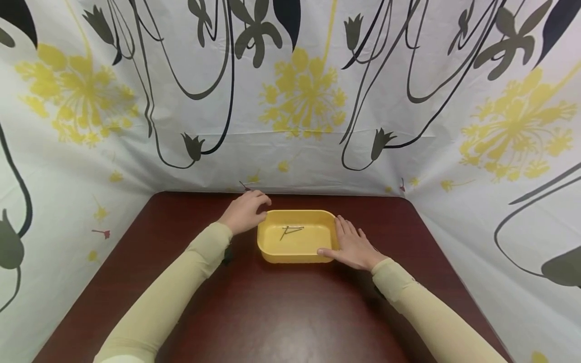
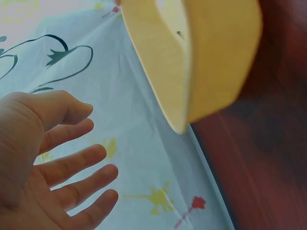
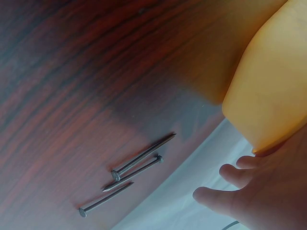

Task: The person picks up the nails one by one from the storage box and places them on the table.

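A yellow plastic tray (image 1: pixel 297 258) stands on the dark table, with several thin metal nails (image 1: pixel 292 228) lying on its floor. My left hand (image 1: pixel 245 210) is at the tray's back left corner, fingers loosely bent and holding nothing. The left wrist view has that hand (image 2: pixel 67 163) a little apart from the tray wall (image 2: pixel 220 62). Along the tray's right side lies my right hand (image 1: pixel 353 246), fingers straight and thumb over the front right corner. In the right wrist view, fingers (image 3: pixel 218 197) of this hand are beside the tray's outer wall (image 3: pixel 273 91).
Three loose nails (image 3: pixel 144 155) lie on the table right of the tray in the right wrist view; the head view does not show them. The reddish-brown table (image 1: pixel 290 307) ends at a patterned white cloth (image 1: pixel 299 166) at the back and sides.
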